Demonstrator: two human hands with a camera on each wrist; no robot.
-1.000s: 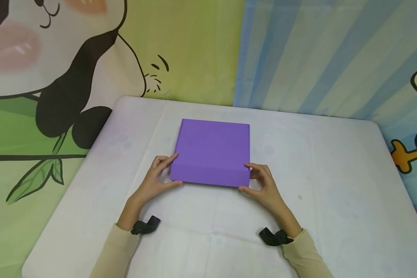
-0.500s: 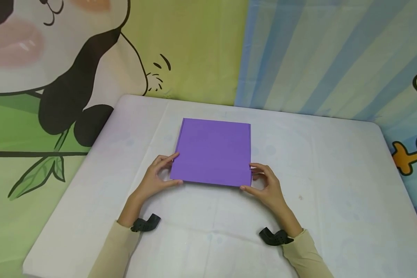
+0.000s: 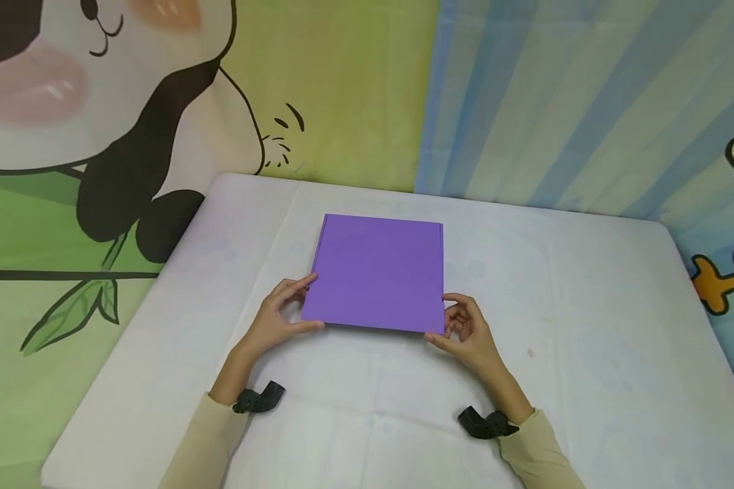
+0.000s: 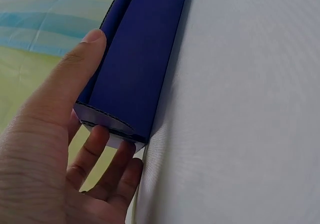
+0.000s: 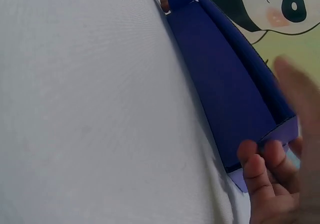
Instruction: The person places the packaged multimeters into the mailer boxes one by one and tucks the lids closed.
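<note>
While both hands' fingers (image 3: 308,280) pinch its near corners, the purple box (image 3: 376,272) (contents hidden) stays closed.

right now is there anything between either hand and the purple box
Nothing visible. The left hand already grips the near left corner of the purple box, and the right hand grips the near right corner; the white table around them shows nothing else.

A staged indoor recording place is suggested by a white covered table (image 3: 587,353) surrounded by cartoon panda backdrop cloths (image 3: 98,136).
</note>
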